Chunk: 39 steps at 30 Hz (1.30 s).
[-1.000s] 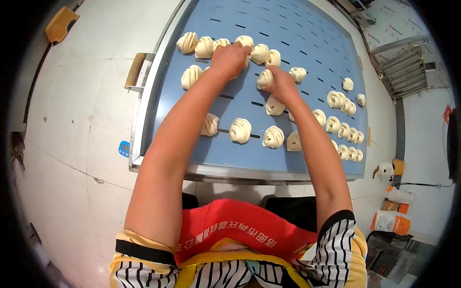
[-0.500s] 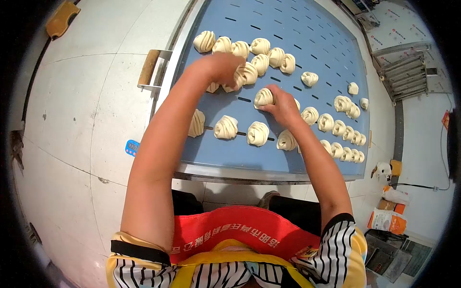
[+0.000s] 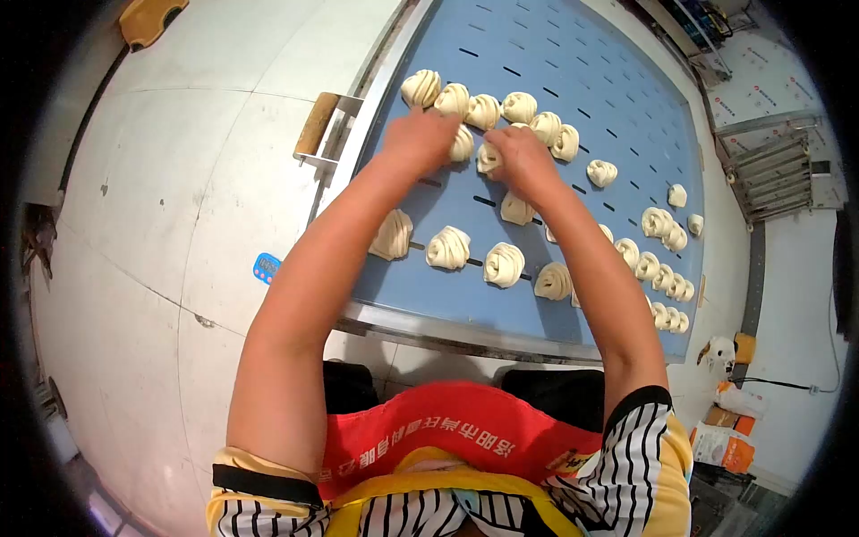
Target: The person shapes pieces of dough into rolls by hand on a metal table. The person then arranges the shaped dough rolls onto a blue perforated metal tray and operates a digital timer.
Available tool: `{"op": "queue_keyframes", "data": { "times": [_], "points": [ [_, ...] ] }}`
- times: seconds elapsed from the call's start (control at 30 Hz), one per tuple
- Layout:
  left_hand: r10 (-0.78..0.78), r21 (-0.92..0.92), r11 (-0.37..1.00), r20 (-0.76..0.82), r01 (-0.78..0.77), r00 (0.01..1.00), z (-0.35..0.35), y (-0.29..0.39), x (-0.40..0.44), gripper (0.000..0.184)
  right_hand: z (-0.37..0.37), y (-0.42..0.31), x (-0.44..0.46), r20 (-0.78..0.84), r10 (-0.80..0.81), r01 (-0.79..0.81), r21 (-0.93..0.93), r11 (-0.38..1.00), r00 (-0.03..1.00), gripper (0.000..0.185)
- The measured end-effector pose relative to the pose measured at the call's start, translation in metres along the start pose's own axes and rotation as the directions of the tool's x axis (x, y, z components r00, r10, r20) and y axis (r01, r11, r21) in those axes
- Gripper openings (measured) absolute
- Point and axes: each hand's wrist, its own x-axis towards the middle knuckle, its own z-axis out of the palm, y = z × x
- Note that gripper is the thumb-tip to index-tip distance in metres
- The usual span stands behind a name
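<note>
Twisted dough buns lie in loose rows on a blue slotted tray. My left hand reaches into the upper cluster, just below a ridged bun and against another bun; its fingertips are mostly hidden. My right hand has its thumb and fingers closed around a dough bun in the same cluster. Below my right wrist sits a separate bun, partly covered by the forearm. Nearer me is a row with one bun and another bun.
The tray has a metal rim and a wooden-grip handle on its left. A blue timer is beside the rim. More buns line the right side. Packages lie on the floor at right.
My right hand has let go of the bun below the cluster and moved up to a bun in it. My left hand has shifted slightly toward me. The whole view has shifted a little.
</note>
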Motion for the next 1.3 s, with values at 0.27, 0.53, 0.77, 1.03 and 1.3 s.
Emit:
{"op": "queue_keyframes", "data": {
  "times": [0.27,0.53,0.77,1.03,1.3],
  "points": [
    [-0.086,-0.053,0.994,0.230,0.100,0.969,-0.029,-0.019,-0.002,0.069,0.009,-0.049,-0.020,0.010,-0.022,0.020,0.164,0.986,1.000,0.048],
    [0.088,0.029,0.992,0.568,-0.126,0.819,-0.034,-0.025,-0.003,0.061,-0.005,-0.063,-0.018,0.106,0.054,-0.046,-0.071,0.996,0.993,0.050],
    [0.161,-0.226,0.963,0.043,-0.148,0.986,-0.073,-0.051,-0.019,0.069,0.000,-0.076,0.010,-0.226,-0.267,0.300,0.126,0.946,0.937,0.048],
    [0.063,-0.170,0.985,0.214,-0.027,0.975,-0.100,-0.035,-0.036,0.050,-0.010,-0.109,0.022,0.235,-0.002,-0.036,0.158,0.987,0.972,0.048],
    [0.127,-0.038,0.992,0.482,-0.124,0.867,-0.048,-0.030,-0.019,0.054,0.008,-0.033,0.034,-0.029,-0.115,0.119,0.231,0.966,0.993,0.060]
  ]
}}
